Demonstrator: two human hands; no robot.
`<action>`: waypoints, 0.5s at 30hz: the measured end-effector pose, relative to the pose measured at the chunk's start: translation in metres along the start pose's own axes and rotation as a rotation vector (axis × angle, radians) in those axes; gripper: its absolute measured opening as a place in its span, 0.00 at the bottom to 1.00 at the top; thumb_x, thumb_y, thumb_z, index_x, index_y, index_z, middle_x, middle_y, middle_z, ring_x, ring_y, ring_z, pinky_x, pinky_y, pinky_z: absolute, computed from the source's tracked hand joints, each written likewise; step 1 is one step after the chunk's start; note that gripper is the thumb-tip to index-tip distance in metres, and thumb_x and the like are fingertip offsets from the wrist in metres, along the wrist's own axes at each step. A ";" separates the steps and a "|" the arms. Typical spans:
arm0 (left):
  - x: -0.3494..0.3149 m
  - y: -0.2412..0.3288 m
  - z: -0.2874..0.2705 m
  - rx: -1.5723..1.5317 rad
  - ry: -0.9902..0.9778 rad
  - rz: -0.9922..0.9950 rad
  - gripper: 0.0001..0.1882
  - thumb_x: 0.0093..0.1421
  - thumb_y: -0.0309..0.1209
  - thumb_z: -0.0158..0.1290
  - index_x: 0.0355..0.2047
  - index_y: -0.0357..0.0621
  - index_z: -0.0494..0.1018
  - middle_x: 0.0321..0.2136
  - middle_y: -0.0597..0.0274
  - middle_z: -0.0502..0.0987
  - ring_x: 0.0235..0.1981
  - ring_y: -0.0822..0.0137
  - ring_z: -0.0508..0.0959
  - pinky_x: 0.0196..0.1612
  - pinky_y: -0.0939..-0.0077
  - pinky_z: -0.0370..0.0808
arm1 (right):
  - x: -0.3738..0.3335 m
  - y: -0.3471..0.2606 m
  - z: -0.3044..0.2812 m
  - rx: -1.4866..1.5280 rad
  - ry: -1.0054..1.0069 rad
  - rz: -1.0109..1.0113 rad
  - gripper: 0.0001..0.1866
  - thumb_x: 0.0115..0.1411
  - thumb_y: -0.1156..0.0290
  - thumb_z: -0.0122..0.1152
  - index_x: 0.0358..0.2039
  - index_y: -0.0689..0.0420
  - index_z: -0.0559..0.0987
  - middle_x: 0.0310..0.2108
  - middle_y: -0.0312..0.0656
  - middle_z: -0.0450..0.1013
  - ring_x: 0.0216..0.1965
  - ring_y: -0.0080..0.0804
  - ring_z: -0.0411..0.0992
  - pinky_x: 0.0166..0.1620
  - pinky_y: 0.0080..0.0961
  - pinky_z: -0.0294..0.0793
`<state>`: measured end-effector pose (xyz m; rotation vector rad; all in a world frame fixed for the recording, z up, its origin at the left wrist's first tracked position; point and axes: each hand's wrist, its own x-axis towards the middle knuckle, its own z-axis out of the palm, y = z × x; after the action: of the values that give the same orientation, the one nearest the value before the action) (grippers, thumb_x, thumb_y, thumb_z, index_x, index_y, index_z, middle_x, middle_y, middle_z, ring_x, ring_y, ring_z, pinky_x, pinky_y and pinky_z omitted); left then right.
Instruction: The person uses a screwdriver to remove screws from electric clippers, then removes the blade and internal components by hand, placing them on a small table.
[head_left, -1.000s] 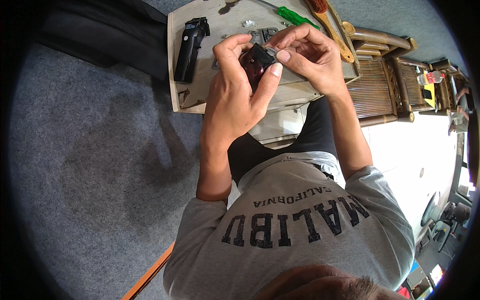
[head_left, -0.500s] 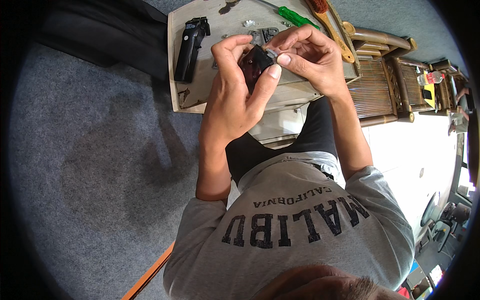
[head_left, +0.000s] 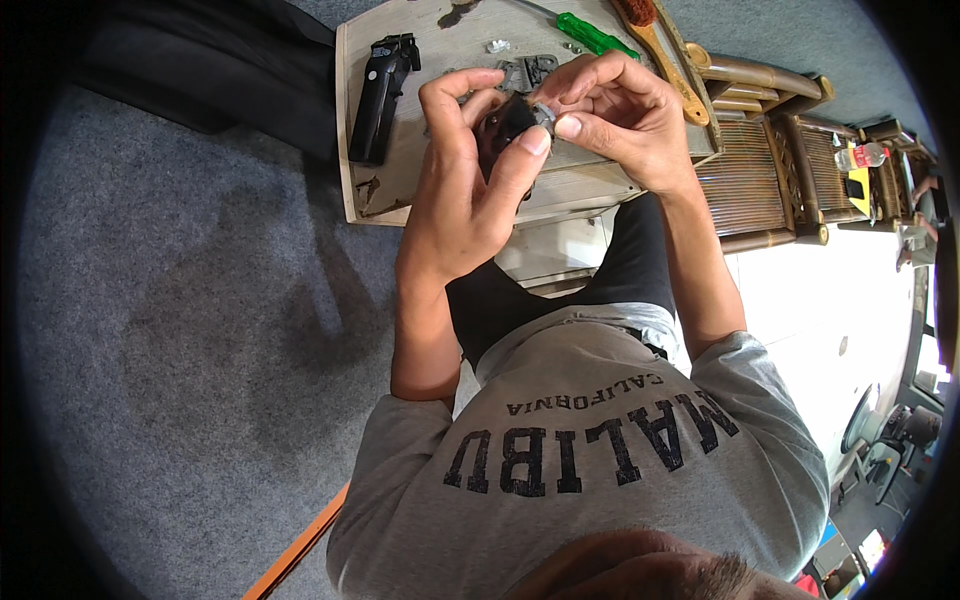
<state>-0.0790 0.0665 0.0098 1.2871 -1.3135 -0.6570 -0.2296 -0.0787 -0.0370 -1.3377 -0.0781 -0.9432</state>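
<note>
My left hand [head_left: 455, 190] is closed round a dark hair clipper [head_left: 514, 120], its thumb pressed on the side near the head end. A small greyish part [head_left: 544, 113] shows at that end, beside the thumb tip. My right hand [head_left: 640, 125] reaches in from the right with thumb and fingers bent close together at the same end; whatever sits between its fingertips is too small to make out. Another hair clipper [head_left: 374, 115], black, lies on the table [head_left: 400, 185] left of my hands. Just beyond my fingers lie small dark grey parts [head_left: 540, 68].
A green-handled screwdriver [head_left: 592, 34] and a wooden brush [head_left: 668, 62] with reddish bristles lie at the table's far right. A small clear piece [head_left: 498, 46] rests near the middle. Bamboo furniture [head_left: 750, 180] stands right of the table, black cloth [head_left: 220, 70] at the left.
The clipper has turned in my left hand, so its head end faces differently. My left thumb has shifted slightly left. The right hand has barely moved.
</note>
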 end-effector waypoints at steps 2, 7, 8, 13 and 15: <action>-0.001 0.000 -0.001 -0.068 -0.011 -0.033 0.26 0.71 0.30 0.51 0.64 0.35 0.55 0.44 0.49 0.77 0.30 0.73 0.76 0.32 0.78 0.77 | 0.000 0.000 0.000 0.006 -0.001 0.003 0.12 0.62 0.85 0.72 0.45 0.64 0.81 0.46 0.47 0.82 0.51 0.32 0.82 0.57 0.29 0.85; -0.001 0.001 0.001 -0.040 -0.006 -0.017 0.27 0.71 0.30 0.51 0.64 0.35 0.55 0.43 0.49 0.76 0.30 0.72 0.76 0.32 0.78 0.77 | 0.001 -0.001 0.002 0.025 -0.003 -0.017 0.13 0.62 0.86 0.72 0.45 0.65 0.81 0.47 0.48 0.82 0.51 0.32 0.82 0.57 0.30 0.85; -0.001 0.000 0.000 -0.043 0.000 -0.007 0.27 0.71 0.30 0.51 0.64 0.35 0.55 0.43 0.49 0.76 0.29 0.72 0.76 0.32 0.78 0.77 | 0.001 -0.001 0.002 0.025 -0.004 -0.017 0.13 0.62 0.86 0.72 0.45 0.65 0.81 0.47 0.48 0.82 0.51 0.32 0.82 0.57 0.30 0.85; 0.000 -0.003 0.001 -0.026 0.005 0.003 0.27 0.71 0.30 0.51 0.64 0.35 0.55 0.43 0.50 0.75 0.28 0.72 0.76 0.32 0.79 0.77 | 0.001 0.001 0.001 0.020 -0.001 -0.017 0.13 0.62 0.85 0.72 0.45 0.64 0.81 0.47 0.48 0.82 0.51 0.32 0.82 0.56 0.29 0.85; 0.001 -0.002 0.002 -0.026 0.003 -0.021 0.26 0.71 0.29 0.51 0.64 0.34 0.55 0.42 0.50 0.75 0.28 0.72 0.76 0.32 0.79 0.77 | 0.001 0.000 0.000 0.000 0.001 0.007 0.13 0.62 0.85 0.72 0.45 0.63 0.81 0.47 0.48 0.81 0.51 0.32 0.81 0.56 0.30 0.84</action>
<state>-0.0797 0.0650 0.0079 1.2820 -1.2868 -0.6844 -0.2290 -0.0788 -0.0367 -1.3373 -0.0726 -0.9379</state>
